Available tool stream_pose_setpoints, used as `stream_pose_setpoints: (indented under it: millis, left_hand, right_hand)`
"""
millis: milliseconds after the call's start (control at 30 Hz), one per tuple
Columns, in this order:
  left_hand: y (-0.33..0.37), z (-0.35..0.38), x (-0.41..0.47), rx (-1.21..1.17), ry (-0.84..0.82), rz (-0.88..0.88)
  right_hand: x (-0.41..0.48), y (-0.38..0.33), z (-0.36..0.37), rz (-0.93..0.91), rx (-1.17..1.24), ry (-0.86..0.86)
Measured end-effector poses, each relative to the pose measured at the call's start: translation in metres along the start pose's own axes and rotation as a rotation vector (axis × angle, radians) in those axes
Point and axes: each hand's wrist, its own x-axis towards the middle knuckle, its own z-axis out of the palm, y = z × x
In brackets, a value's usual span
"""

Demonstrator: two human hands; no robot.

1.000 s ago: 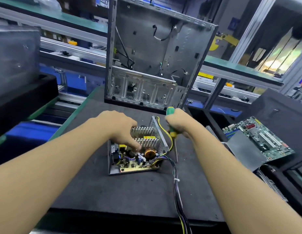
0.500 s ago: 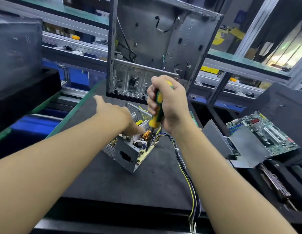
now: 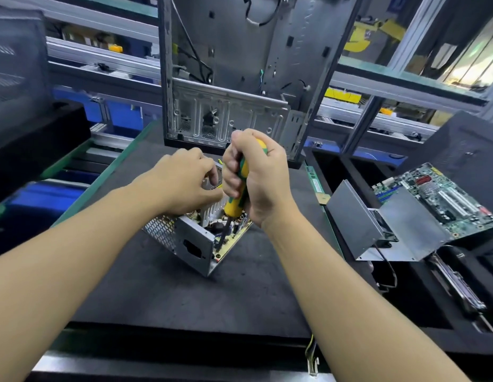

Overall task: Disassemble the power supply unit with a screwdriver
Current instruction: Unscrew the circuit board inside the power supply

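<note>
Power supply unit (image 3: 194, 245), lidless, sits on the black mat (image 3: 157, 293) just before the computer case (image 3: 239, 78): grey shell, 1 perforated wall, tan board, finned heatsink. Left hand (image 3: 184, 183) curls its fingers on its case-side wall. Right hand (image 3: 260, 177) grips the yellow-green screwdriver (image 3: 235, 205), shaft down inside.

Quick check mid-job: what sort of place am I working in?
Probably an electronics teardown or recycling line: a stripped computer case stands behind the open power supply unit, a loose motherboard lies to the right, and aluminium conveyor rails run behind.
</note>
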Motion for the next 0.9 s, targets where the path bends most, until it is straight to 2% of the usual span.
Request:
stream_pose_setpoints:
  millis: [300,700,800,900]
  left_hand:
    - [-0.005,0.002,0.001,-0.044,-0.021,0.022]
    - [-0.002,0.002,-0.001,-0.062,-0.015,0.037]
    - [0.000,-0.004,-0.006,-0.127,0.027,0.117]
    - [0.003,-0.011,-0.015,-0.343,0.082,0.273]
  right_hand:
    - [-0.002,-0.004,0.003,0.004,0.013,-0.016]
    - [-0.004,-0.002,0.004,-0.047,-0.127,-0.006]
    - [-0.004,0.000,0.002,-0.118,-0.240,0.052]
    - [-0.003,-0.001,-0.001,-0.141,-0.283,0.053]
